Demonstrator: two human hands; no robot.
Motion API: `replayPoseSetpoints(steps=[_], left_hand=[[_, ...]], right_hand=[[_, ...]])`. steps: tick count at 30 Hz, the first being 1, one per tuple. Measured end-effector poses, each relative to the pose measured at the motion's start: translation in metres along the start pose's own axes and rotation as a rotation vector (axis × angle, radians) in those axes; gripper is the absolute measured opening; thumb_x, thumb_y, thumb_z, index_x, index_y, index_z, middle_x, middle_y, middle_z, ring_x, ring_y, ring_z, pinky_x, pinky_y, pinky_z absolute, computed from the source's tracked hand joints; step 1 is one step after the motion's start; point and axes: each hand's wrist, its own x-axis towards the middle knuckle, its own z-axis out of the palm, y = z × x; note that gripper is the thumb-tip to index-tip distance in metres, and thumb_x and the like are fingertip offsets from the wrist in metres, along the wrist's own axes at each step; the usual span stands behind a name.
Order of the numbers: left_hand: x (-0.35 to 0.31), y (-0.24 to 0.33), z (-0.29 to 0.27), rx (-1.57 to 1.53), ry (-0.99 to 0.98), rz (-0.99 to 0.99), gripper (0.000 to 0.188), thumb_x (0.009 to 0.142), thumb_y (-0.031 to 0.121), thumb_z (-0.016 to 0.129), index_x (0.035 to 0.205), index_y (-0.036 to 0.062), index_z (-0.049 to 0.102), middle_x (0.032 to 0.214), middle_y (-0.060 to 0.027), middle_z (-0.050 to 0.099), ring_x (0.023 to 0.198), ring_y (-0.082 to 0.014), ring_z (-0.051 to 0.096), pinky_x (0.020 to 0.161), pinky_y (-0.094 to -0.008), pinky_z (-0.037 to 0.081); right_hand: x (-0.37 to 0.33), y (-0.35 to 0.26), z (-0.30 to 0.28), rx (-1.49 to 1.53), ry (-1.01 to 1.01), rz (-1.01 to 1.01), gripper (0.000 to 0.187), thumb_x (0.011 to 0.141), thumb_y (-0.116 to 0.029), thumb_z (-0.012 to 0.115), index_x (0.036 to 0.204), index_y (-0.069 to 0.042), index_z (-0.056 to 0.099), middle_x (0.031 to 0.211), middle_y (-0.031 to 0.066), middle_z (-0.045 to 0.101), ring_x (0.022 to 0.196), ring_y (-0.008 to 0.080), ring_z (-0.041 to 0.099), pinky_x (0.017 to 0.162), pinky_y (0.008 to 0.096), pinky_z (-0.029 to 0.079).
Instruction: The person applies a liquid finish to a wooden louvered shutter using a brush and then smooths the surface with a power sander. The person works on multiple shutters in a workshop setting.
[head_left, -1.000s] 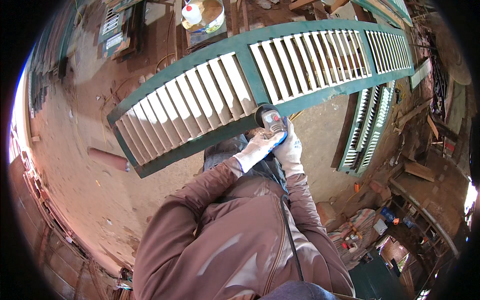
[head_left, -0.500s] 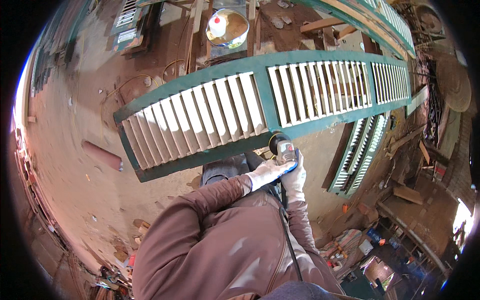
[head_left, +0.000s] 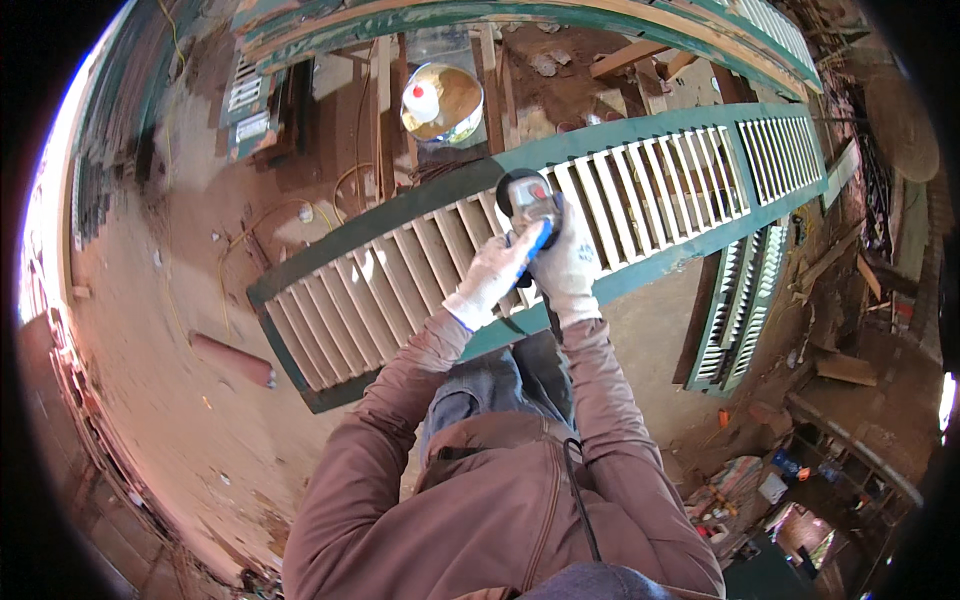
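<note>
A long green louvred shutter (head_left: 750, 205) with pale slats lies across the view in front of me. Both my hands wear white gloves with blue trim and grip one angle grinder (head_left: 533, 198), grey with a red button. My left hand (head_left: 492, 277) closes on its left side, while my right hand (head_left: 568, 262) wraps its right side. The grinder's dark round head sits at the shutter's far rail, by the crosspiece between two slat panels. Whether the disc touches the wood is hidden. A black cord (head_left: 578, 490) runs down over my jacket.
Beyond the shutter stands a bucket (head_left: 462, 100) with a red-capped white bottle (head_left: 421, 100) in it. More green frames (head_left: 400, 32) lie at the far side. Another louvred shutter (head_left: 735, 310) rests on the floor at right. A reddish-brown roll (head_left: 232, 358) lies at left.
Both hands have carried the grinder away from me, from the shutter's near rail to its far rail, slightly leftward. My arms now stretch farther out across the slats.
</note>
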Motion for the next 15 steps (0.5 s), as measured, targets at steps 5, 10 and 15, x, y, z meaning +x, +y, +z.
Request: replayPoseSetpoints(steps=[5,10,15], left_hand=[[0.045,0.017,-0.034,-0.01,0.07,0.217,0.042,0.094,0.058,0.068,0.096,0.0157,0.07,0.077,0.0088,0.049,0.065,-0.0035,0.04,0.057,-0.0222,0.03],[0.052,0.036,-0.053,0.067,0.068,0.118,0.045,0.103,0.053,0.059,0.115,0.0114,0.074,0.078,0.0096,0.049,0.064,-0.0015,0.034,0.056,-0.019,0.027],[0.064,0.025,-0.072,0.174,-0.005,0.128,0.066,0.107,0.049,0.05,0.147,-0.0035,0.052,0.135,-0.0096,0.06,0.116,-0.0138,0.054,0.104,-0.0284,0.04]], right_hand=[[0.049,-0.02,0.027,0.039,-0.038,0.017,0.075,0.086,-0.038,0.073,0.149,-0.009,0.045,0.113,0.0283,0.069,0.1,0.0433,0.07,0.085,0.05,0.056],[0.064,-0.026,0.049,-0.065,-0.123,0.154,0.079,0.089,-0.046,0.068,0.154,-0.012,0.039,0.103,0.0279,0.069,0.086,0.0403,0.073,0.075,0.0485,0.058],[0.057,-0.031,0.045,-0.002,-0.191,0.255,0.078,0.09,-0.049,0.065,0.155,-0.013,0.039,0.107,0.0274,0.068,0.088,0.0405,0.073,0.076,0.047,0.058]])
